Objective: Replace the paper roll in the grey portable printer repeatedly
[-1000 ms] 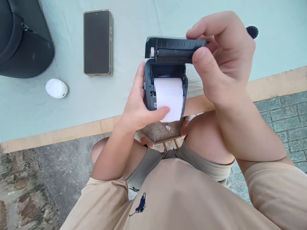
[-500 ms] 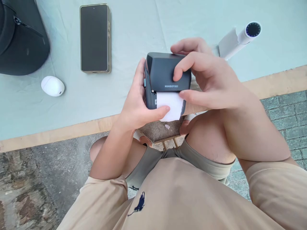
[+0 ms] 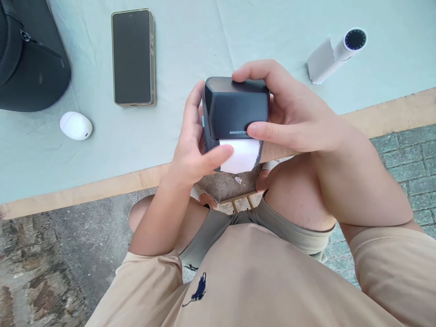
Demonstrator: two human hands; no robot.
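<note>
Between both hands I hold a dark label printer [image 3: 238,113] with "NIIMBOT" lettering, just over the table's near edge. A strip of white label paper [image 3: 243,156] with a ragged right edge sticks out of its front. My left hand [image 3: 199,141] is wrapped round the printer's left side, its thumb pressing on the paper. Gripping the right side is my right hand [image 3: 286,109], with the thumb on the cover beside the lettering and a finger over the top. Its other fingers are partly hidden behind the printer.
On the table's pale green cloth [image 3: 177,45] lie a smartphone [image 3: 132,56] on a box-like block, a white oval case [image 3: 76,126] and a black zippered bag [image 3: 30,59]. A white roll with loose paper [image 3: 335,56] lies at the right. A paper scrap [image 3: 238,180] is on the ground below.
My right index finger has moved from the cover's front up to its top, and the thumb has shifted from the paper's edge onto the cover. The cover sits slightly lower over the paper.
</note>
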